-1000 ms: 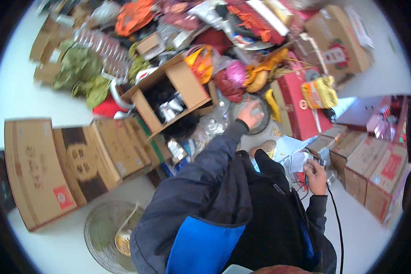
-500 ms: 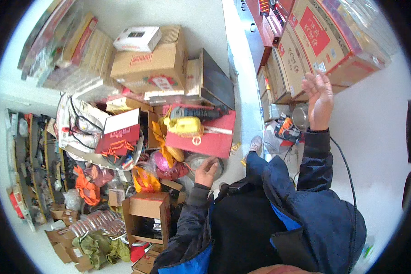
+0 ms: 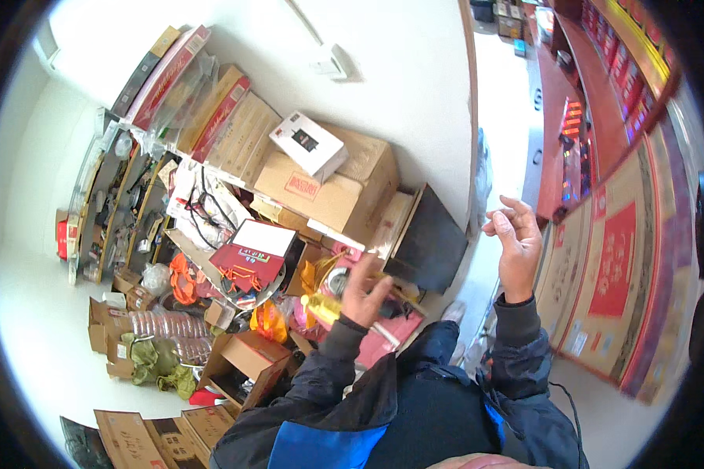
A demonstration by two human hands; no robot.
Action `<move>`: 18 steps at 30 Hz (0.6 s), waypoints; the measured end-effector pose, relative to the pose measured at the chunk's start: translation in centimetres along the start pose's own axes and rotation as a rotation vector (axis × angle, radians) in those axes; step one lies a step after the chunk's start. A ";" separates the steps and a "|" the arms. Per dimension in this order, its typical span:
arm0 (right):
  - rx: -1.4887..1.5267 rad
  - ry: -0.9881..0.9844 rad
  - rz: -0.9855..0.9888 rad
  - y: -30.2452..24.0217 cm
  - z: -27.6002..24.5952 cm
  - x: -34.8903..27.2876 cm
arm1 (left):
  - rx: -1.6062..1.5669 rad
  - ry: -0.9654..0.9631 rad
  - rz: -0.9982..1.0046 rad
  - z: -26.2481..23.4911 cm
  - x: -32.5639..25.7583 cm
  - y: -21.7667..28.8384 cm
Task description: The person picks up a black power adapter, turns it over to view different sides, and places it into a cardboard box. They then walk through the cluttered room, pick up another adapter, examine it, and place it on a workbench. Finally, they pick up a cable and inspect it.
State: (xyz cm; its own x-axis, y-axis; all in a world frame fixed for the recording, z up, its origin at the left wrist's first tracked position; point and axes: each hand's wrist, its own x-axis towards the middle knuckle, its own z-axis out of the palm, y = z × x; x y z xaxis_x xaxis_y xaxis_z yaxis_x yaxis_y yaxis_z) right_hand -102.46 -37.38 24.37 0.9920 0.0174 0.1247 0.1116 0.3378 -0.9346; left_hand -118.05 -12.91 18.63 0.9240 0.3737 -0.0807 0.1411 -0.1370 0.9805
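My left hand [image 3: 365,295] is raised in front of a yellow bottle-like container [image 3: 323,307] and a red flat box [image 3: 391,334]. Slightly blurred, it has its fingers apart and nothing in them. Higher up on the right is my right hand [image 3: 518,248], its fingers loosely bent and parted, with no object visible in it. Past it stand large tan cartons [image 3: 551,273] with red panels. The left hand and forearm partly cover the yellow container and the red box. Neither hand appears to touch anything.
A brown carton [image 3: 352,195] bears a small white box [image 3: 309,146]; a dark panel [image 3: 426,242] leans beside it. Left of them lie a dark red box [image 3: 246,266] and an open carton [image 3: 250,356]. Shelves [image 3: 117,211] stand far left, a red cabinet [image 3: 559,102] far right.
The view has swung, so the boxes appear farther right and lower. My left hand has risen in front of the yellow container. My right hand's fingers are more bent than before.
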 end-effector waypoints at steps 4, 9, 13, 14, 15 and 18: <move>-0.041 -0.057 -0.034 0.9 -0.9 9.9 | -0.043 0.233 0.317 -1.0 9.5 6.2; -0.224 -0.060 -0.035 0.0 -1.5 22.7 | 0.127 0.422 0.530 -2.2 25.7 13.5; -0.237 -0.077 -0.016 -0.1 -2.8 32.3 | -0.032 0.642 0.451 -0.7 35.9 17.0; -0.190 -0.083 -0.010 0.0 -3.1 34.8 | -0.070 0.692 0.516 0.0 37.1 17.1; -0.198 -0.066 -0.007 0.2 -3.2 37.3 | -0.084 0.789 0.467 0.8 38.0 17.0; -0.041 -0.064 0.003 1.5 -2.5 44.8 | -0.039 0.942 0.551 2.3 39.7 16.1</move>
State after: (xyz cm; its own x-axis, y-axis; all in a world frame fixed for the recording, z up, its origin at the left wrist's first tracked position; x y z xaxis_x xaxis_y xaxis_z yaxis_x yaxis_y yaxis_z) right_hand -57.73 -38.51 27.74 0.9867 0.0792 0.1420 0.1123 0.2992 -0.9476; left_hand -78.29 -2.43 30.81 0.2116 0.8246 0.5247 -0.2350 -0.4781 0.8462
